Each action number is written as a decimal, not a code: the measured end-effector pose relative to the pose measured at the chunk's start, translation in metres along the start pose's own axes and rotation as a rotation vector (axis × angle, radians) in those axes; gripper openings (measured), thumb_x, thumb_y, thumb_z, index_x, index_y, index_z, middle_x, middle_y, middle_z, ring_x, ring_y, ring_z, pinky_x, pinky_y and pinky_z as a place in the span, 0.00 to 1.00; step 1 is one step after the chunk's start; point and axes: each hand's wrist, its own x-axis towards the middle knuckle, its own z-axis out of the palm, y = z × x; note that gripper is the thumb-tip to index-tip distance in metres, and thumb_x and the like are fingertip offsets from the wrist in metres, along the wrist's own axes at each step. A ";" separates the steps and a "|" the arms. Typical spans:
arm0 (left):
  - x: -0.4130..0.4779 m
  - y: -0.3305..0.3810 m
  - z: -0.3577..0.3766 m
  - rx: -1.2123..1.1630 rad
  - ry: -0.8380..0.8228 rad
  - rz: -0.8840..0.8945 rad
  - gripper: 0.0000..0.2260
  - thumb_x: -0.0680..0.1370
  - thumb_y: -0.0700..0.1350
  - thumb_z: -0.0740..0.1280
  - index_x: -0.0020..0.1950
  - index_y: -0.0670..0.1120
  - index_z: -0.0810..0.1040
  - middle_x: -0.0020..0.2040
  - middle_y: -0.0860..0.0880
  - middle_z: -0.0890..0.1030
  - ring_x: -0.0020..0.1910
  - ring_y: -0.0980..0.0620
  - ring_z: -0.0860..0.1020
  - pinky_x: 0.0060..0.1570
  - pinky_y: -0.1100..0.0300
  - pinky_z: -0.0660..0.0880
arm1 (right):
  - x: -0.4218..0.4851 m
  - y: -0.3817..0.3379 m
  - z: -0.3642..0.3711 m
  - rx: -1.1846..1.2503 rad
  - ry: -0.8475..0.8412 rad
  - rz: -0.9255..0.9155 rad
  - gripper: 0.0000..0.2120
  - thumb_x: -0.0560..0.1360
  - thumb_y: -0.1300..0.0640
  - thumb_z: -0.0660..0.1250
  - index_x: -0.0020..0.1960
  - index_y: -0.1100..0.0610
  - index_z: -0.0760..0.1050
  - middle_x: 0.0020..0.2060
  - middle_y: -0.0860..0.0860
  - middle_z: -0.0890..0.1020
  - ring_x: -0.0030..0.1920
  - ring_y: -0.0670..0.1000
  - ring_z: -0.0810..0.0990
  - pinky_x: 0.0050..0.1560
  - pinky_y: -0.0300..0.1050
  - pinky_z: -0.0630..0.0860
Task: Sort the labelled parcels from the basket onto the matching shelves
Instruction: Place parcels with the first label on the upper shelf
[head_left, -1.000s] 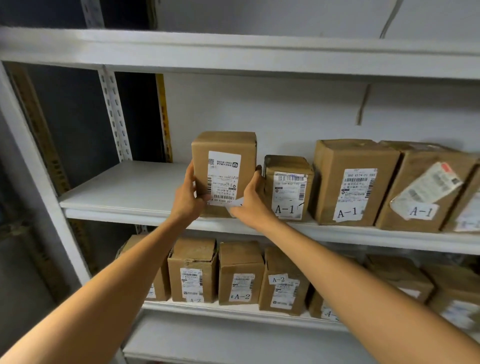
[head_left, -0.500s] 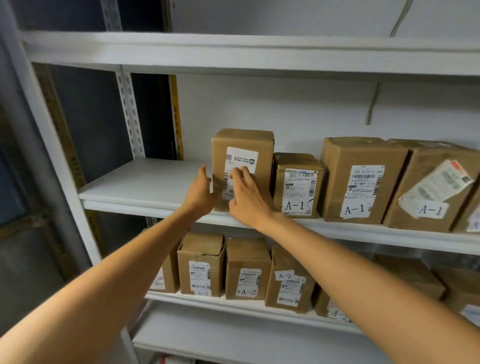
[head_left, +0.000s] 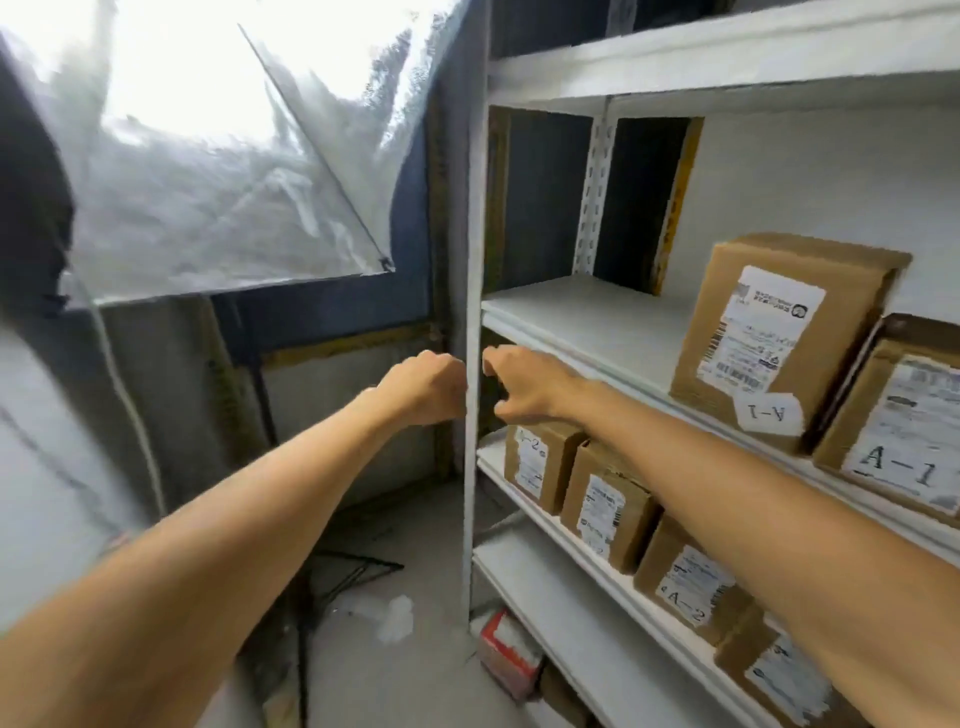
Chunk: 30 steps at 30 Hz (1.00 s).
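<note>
Six cardboard parcels (head_left: 779, 343) in view — two on the A-1 shelf (head_left: 587, 312), four on the A-2 shelf (head_left: 491, 457) — and two hands (head_left: 426, 387).

Upper shelf (head_left: 587, 312):
- tall parcel (head_left: 857, 338): white tag (head_left: 768, 413) at its lower front corner reads "A-1", upside down. The shipping label (head_left: 761, 338) above it is also inverted, with a barcode and small print too blurred to read.
- neighbouring parcel (head_left: 844, 410), at the right edge: large "A-1", upright, at the foot of its white label (head_left: 914, 431). The print above it is smeared.

Lower shelf (head_left: 491, 454):
- leftmost parcel (head_left: 558, 467): marking at the top of its label, probably "A-2"; first letter unclear.
- second parcel (head_left: 582, 483): printed label, nothing legible.
- third parcel (head_left: 649, 561): "A-2" at the bottom of its label.
</note>
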 end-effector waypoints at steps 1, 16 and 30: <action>-0.023 -0.011 0.002 -0.005 -0.002 -0.075 0.12 0.73 0.51 0.70 0.55 0.52 0.78 0.51 0.51 0.81 0.48 0.49 0.79 0.44 0.56 0.76 | 0.001 -0.017 0.005 0.004 -0.028 -0.074 0.17 0.70 0.56 0.70 0.56 0.56 0.71 0.50 0.53 0.77 0.48 0.53 0.76 0.49 0.51 0.78; -0.474 -0.009 0.003 -0.131 0.057 -1.044 0.12 0.70 0.50 0.74 0.50 0.49 0.80 0.45 0.49 0.82 0.46 0.49 0.80 0.48 0.55 0.78 | -0.146 -0.344 0.059 0.159 -0.223 -1.044 0.23 0.70 0.55 0.70 0.62 0.58 0.70 0.56 0.55 0.77 0.55 0.58 0.77 0.52 0.51 0.76; -0.802 0.128 -0.004 -0.093 0.155 -1.601 0.13 0.72 0.49 0.73 0.54 0.46 0.78 0.45 0.51 0.80 0.45 0.50 0.78 0.44 0.55 0.76 | -0.381 -0.551 0.025 0.169 -0.323 -1.646 0.17 0.70 0.51 0.70 0.53 0.57 0.71 0.47 0.53 0.77 0.46 0.55 0.76 0.47 0.53 0.76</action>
